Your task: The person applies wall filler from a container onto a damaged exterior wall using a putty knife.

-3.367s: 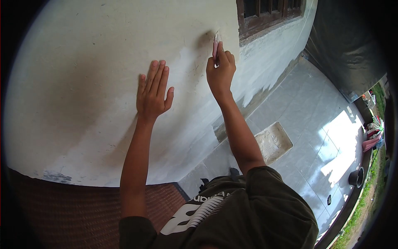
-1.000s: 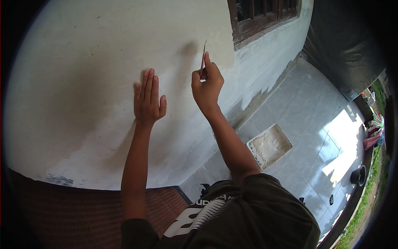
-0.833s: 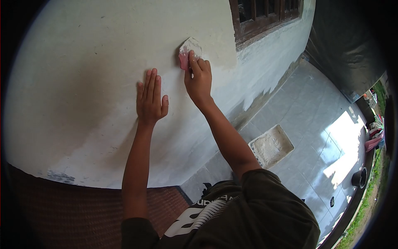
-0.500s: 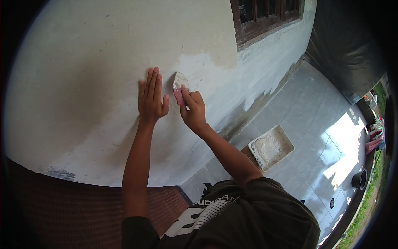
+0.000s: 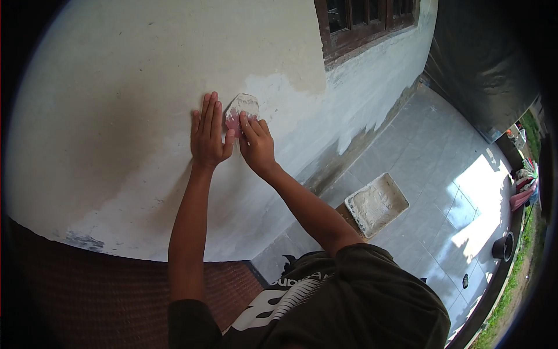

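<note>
My left hand [image 5: 207,136] lies flat against the wall [image 5: 192,46], fingers pointing up and nothing held in it. Just to its right, my right hand [image 5: 256,142] grips a scraper [image 5: 243,107] whose pink part sits by the fingers and whose wide end is coated in whitish paste. The scraper's face is against the wall, close to my left fingers. Around it and to the right, the wall shows a whiter coated patch, while the upper part is beige.
A rectangular tray [image 5: 376,205] of white paste rests on a brownish support over the grey tiled floor [image 5: 427,151]. A brown-framed window [image 5: 369,29] is at the top. A black bucket [image 5: 503,248] stands far right, and a reddish-brown woven surface [image 5: 133,296] lies at lower left.
My right hand and the scraper have moved left, closer to my left hand, and the scraper's face has turned more broadly into view. My left hand stays flat on the wall.
</note>
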A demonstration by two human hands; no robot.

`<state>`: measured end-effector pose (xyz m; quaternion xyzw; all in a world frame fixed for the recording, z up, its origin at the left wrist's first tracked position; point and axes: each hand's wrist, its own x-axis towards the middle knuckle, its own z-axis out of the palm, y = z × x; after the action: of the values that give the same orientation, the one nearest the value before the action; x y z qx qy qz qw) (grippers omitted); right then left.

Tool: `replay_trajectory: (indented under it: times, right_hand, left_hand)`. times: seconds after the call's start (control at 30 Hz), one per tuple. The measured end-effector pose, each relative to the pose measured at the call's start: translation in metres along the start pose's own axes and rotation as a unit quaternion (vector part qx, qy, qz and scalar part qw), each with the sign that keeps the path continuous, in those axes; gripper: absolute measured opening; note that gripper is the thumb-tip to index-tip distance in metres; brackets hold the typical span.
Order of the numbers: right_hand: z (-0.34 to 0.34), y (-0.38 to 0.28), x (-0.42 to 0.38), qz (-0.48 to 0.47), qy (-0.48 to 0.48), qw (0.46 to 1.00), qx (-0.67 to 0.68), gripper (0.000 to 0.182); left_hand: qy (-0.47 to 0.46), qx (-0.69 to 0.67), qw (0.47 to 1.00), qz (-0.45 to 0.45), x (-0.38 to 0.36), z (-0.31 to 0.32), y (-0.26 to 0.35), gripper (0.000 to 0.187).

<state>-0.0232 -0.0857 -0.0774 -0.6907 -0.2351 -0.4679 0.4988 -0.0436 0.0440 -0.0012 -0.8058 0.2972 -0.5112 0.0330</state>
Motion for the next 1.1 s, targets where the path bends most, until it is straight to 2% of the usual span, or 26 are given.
replay_trajectory:
  times: [0.13,0.3,0.4,0.47,0.53,0.63,0.7,0.73,0.8,0.9,1.1]
  right_hand:
    - [-0.023,-0.006,-0.009,0.005,-0.027,0.998,0.05,0.064]
    - [-0.022,0.014,0.058,0.002,0.14,0.99,0.034,0.064]
    - [-0.01,0.022,0.07,0.044,0.105,0.993,-0.042,0.062]
    - [0.005,0.017,0.055,0.043,0.09,0.993,-0.068,0.06]
    - [0.012,0.003,0.029,0.031,0.077,0.994,-0.066,0.063]
    - [-0.001,-0.023,-0.02,0.064,0.027,0.997,-0.025,0.056]
    - [-0.018,-0.024,-0.044,0.192,0.0,0.969,0.155,0.043]
    - [-0.026,-0.02,-0.046,0.225,0.027,0.947,0.229,0.027]
    - [-0.049,-0.016,-0.034,0.388,0.036,0.82,0.42,0.017]
    - [-0.079,-0.02,-0.003,0.419,0.055,0.754,0.502,0.01]
    - [-0.093,-0.022,0.004,0.394,0.101,0.77,0.492,0.009]
  left_hand:
    - [-0.009,-0.026,1.0,-0.014,0.0,-0.009,0.0,0.06]
    - [-0.026,-0.022,0.999,0.008,-0.003,-0.032,-0.007,0.06]
    - [-0.033,-0.01,0.999,0.026,-0.006,-0.045,-0.016,0.06]
    - [-0.09,0.013,0.995,0.043,-0.009,-0.051,-0.023,0.061]
    - [-0.087,0.013,0.995,0.041,-0.01,-0.052,-0.024,0.061]
    - [-0.095,0.009,0.995,0.037,-0.011,-0.051,-0.022,0.061]
    - [-0.105,0.007,0.994,0.034,-0.01,-0.051,-0.021,0.061]
    - [-0.11,0.016,0.993,0.034,-0.01,-0.051,-0.021,0.061]
    - [-0.117,0.022,0.992,0.029,-0.011,-0.052,-0.019,0.06]
    - [-0.123,0.032,0.991,0.043,-0.006,-0.05,-0.018,0.06]
    - [-0.131,0.036,0.989,0.056,-0.003,-0.05,-0.015,0.06]
